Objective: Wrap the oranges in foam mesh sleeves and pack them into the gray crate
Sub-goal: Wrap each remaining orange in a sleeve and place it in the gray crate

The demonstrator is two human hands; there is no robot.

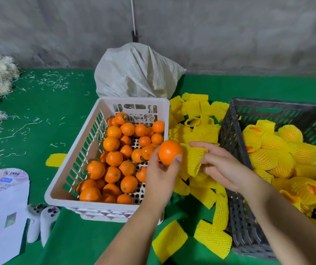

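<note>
Our left hand [160,169] grips one orange [169,152] at frame centre, thumb on its front and fingers curled behind. Our right hand [222,163] pinches a yellow foam mesh sleeve [191,159] just at the orange's 3 o'clock, with the sleeve mouth touching or nearly touching the fruit; we cannot tell which.

The white crate [103,104] of bare oranges sits at 9 o'clock from the hands. The gray crate [235,169], part filled with wrapped fruit, sits at 3 o'clock. Loose sleeves [201,132] lie in a pile on the green bench [48,104] between the crates. A white sack [138,71] stands at 12 o'clock, with papers [2,207] and a white controller [42,220] at 8 o'clock.

We judge the step to be feeding the orange into the sleeve.

Risks:
- The sleeve mouth looks crumpled, so the orange may jam on the rim and the mesh fold under.
- A two-point grip on a smooth round fruit could slip under the push, so the orange drops between the crates.
- A hard pull could tear the foam.
</note>
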